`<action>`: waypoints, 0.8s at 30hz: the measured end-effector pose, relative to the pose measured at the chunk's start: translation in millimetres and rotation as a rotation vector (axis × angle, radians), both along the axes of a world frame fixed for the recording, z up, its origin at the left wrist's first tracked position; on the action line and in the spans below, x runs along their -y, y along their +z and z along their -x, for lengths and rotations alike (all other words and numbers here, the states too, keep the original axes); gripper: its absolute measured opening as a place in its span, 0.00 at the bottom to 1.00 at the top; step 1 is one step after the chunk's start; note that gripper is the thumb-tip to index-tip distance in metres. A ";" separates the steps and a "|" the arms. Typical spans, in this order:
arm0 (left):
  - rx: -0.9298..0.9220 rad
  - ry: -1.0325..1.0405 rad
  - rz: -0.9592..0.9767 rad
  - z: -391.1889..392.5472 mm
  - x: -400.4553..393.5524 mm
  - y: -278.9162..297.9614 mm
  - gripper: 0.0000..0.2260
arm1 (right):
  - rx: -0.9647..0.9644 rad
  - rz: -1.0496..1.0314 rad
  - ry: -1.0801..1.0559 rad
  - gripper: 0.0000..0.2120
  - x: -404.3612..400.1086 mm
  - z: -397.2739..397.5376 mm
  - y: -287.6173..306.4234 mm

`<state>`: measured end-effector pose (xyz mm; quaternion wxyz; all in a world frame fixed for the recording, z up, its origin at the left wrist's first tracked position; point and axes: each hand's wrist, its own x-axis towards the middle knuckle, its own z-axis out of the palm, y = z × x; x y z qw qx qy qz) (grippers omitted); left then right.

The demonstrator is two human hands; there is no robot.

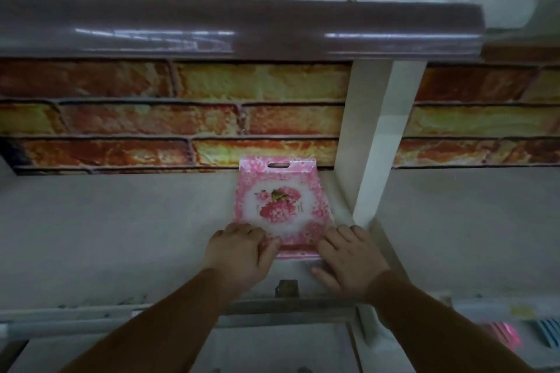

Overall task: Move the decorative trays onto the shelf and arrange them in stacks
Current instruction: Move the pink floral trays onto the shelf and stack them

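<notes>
1. I see one pink flower tray point(280, 209) lying flat on the grey shelf point(121, 236), in the middle of the frame. Its far end, the one with the handle slot, is close to the brick wall point(181, 118) at the back.

2. My left hand point(242, 254) holds the near left corner of the tray. My right hand point(348, 257) holds the near right corner. The fingers point(242, 232) of both hands are curled over the near edge, with the thumbs tucked by it. So both hands have hold of the tray and nothing else.

3. The tray sits just beside the white post point(381, 130) on the right of the frame.

4. I think this tray is almost in its spot. It may only need a last push or a letting go.

5. I cannot tell if other trays lie under it. I see no other stack on this shelf.

6. At the lower right of the frame there are pink and blue striped things point(521, 333), too blurry to name. They may be more trays to move.

7. So I think the job has a long way to go.
</notes>
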<state>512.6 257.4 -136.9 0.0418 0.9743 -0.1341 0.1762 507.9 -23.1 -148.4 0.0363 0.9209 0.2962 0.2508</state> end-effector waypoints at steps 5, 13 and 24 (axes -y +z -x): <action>-0.081 0.048 -0.033 1.8 10.7 -4.9 0.28 | -0.062 -0.096 0.055 0.14 6.3 -11.7 -14.2; -0.316 -0.004 0.155 -1.0 3.2 -1.6 0.29 | -0.217 -0.219 -0.017 0.15 -1.1 -4.3 -19.3; -0.246 0.009 0.086 -2.9 3.5 1.1 0.27 | -0.464 -0.551 -0.567 0.26 -53.7 51.8 -0.4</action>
